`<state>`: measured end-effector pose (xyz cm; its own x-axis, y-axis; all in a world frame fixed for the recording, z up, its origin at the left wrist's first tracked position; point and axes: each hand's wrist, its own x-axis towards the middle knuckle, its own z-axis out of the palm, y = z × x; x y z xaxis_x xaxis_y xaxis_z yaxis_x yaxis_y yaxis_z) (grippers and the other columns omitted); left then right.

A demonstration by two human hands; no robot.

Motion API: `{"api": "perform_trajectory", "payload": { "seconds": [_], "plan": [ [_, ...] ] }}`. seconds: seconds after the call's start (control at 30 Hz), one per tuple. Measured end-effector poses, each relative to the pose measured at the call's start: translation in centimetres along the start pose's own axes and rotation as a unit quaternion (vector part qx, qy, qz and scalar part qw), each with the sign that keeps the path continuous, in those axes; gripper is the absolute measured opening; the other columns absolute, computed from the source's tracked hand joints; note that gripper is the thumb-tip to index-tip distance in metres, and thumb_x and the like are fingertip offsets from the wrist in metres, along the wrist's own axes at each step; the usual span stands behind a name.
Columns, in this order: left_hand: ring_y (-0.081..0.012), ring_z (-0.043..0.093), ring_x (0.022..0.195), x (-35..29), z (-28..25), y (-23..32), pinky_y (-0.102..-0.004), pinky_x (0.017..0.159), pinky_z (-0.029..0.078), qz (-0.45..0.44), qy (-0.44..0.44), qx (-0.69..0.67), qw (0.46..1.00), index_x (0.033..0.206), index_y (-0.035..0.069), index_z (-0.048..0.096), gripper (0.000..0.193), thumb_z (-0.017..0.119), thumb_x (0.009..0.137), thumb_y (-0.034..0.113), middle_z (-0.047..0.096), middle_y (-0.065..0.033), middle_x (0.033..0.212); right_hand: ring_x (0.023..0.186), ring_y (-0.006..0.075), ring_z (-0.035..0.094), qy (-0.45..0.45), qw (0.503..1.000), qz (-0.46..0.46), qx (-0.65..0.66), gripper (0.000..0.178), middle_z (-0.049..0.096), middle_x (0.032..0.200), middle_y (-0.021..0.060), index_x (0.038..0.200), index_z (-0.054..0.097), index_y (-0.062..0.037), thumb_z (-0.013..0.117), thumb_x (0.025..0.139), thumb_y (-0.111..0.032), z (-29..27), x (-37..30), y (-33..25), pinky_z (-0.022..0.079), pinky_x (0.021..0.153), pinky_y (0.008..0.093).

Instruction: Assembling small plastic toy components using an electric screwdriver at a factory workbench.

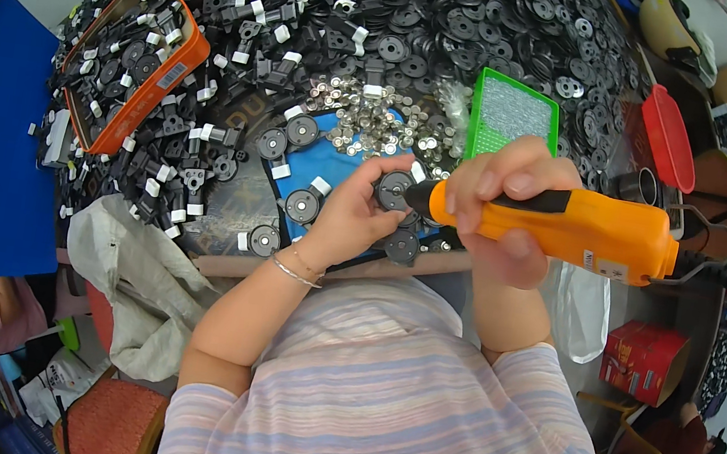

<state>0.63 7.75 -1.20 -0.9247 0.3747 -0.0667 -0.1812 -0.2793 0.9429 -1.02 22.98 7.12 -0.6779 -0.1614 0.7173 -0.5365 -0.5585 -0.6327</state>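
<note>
Striped fabric of a shirt [395,392] is seen nearest the lens, filling the lower middle of the view. Above it, the orange power screwdriver [570,228] is taken as the landmark. It is gripped by the right hand [503,206], whose fingers are closed around its body, with the black tip pointed away from the cable end. At that tip a black round disc part [394,190] is held in the left hand [356,212], fingers curled around its edge; the tip appears to meet the disc, though contact cannot be confirmed. A thin bracelet [296,270] is noted on the left wrist.

Below the screwdriver's tip, the wooden front edge of the bench [348,267] is seen, with a blue mat [325,170] just beyond it carrying several loose discs. Beyond the tip, a heap of small silver washers [369,125] is recorded, and just behind the screwdriver a green tray [512,113] stands at the heap's edge. Further off, a large pile of black parts [412,28] covers the bench. Well away on the tip side, an orange tray [135,57] lies tilted on the pile. Free working room is confined to the mat; beside the cable end, a red tray [668,136] is seen on edge.
</note>
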Motion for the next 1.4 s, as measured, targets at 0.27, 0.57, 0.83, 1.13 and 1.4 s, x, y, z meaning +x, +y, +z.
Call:
{"api": "perform_trajectory", "payload": {
  "seconds": [0.27,0.57,0.83,1.13,1.4],
  "plan": [
    [-0.0095,0.05,0.1,-0.7,0.1,-0.4,-0.0221,0.083,0.045,-0.016,0.013,0.052,0.998,0.122,0.005,0.04,0.053,0.055,0.074,-0.012,0.047,-0.0058,0.116,0.061,0.0135,0.054,-0.014,0.999,0.041,-0.025,0.024,0.049,0.083,0.0077,0.093,0.05,-0.0062,0.065,0.077,-0.016,0.8,-0.4,-0.3,0.047,0.06,0.0283],
    [-0.0104,0.051,0.096,-0.5,-0.2,-0.1,-0.0231,0.08,0.045,-0.009,0.002,0.111,0.994,0.119,0.004,0.042,0.052,0.058,0.072,-0.011,0.05,-0.0051,0.11,0.053,0.0146,0.051,-0.048,0.999,0.011,-0.001,0.028,0.048,0.083,0.0086,0.092,0.048,-0.0048,0.064,0.077,-0.02,0.1,0.0,0.6,0.044,0.053,0.0289],
    [-0.0228,0.056,0.098,-0.9,-3.2,3.3,-0.0289,0.081,0.045,0.061,0.132,0.274,0.951,0.112,0.005,0.048,0.047,0.065,0.069,0.002,0.055,-0.014,0.107,0.052,0.0128,0.051,-0.054,0.988,-0.052,0.134,0.031,0.05,0.086,0.0047,0.09,0.047,-0.0083,0.069,0.073,-0.022,-0.7,0.8,-1.6,0.044,0.054,0.0276],
    [-0.0344,0.029,0.125,-0.4,-17.6,15.4,-0.054,0.097,0.022,0.141,0.482,0.693,0.517,0.125,0.017,0.044,0.068,0.073,0.066,0.031,0.033,-0.0186,0.134,0.059,0.0162,0.05,0.101,0.992,0.007,0.081,0.036,0.044,0.087,0.0088,0.1,0.045,-0.0044,0.063,0.075,-0.023,-5.1,-2.8,-1.9,0.042,0.058,0.0301],
    [-0.0297,0.051,0.099,1.4,-6.3,5.2,-0.0405,0.087,0.038,0.206,0.023,0.596,0.776,0.098,0.007,0.06,0.039,0.072,0.064,0.023,0.057,-0.0109,0.105,0.061,0.0178,0.051,0.163,0.986,-0.01,0.016,0.033,0.046,0.09,0.0111,0.099,0.046,-0.0015,0.062,0.075,-0.017,-5.4,-2.8,-2.0,0.044,0.061,0.0309]
  ]
}}
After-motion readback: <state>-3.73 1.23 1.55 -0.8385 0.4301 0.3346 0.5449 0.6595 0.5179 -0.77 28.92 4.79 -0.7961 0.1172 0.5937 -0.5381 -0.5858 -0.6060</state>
